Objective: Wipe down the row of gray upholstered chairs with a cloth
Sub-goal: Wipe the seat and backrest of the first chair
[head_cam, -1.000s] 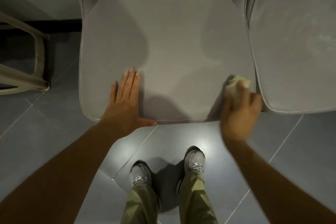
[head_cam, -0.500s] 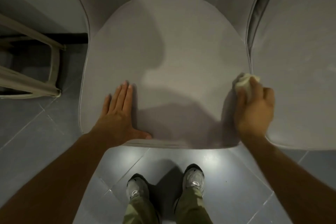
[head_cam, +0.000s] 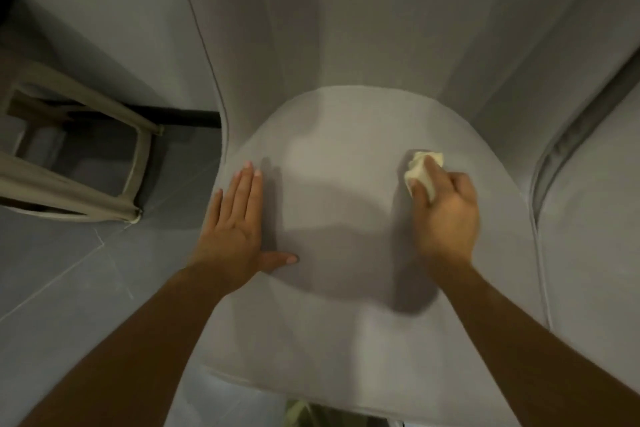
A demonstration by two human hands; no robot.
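My forearms reach in from the near edge over the seat (head_cam: 346, 156) of the chair I am working on. My left hand (head_cam: 235, 229) lies flat on the seat's left side, palm down, with the four fingers straight and close together and the thumb stuck out to the right along the fabric. It holds nothing, and I judge it only steadies me as I lean in. A little farther in, on the seat's right half, my right hand (head_cam: 446, 215) has its fingers curled over a bunched pale cloth (head_cam: 422, 170) and presses it onto the upholstery. The wad pokes out past my fingertips toward the back of the seat. The hand is slightly blurred, so I cannot tell how the thumb sits. I judge I am partway through wiping this seat. The next move calls for drawing the cloth across the middle toward my left hand with even pressure, then lifting that hand to reach the patch under it. Beyond the cloth the backrest (head_cam: 346, 28) rises, and I cannot tell whether it has been wiped. The next chair (head_cam: 595, 201) stands just beside on the right, with a dark gap between. Off to the left, a stool (head_cam: 69, 166) stands on the floor (head_cam: 52, 270).
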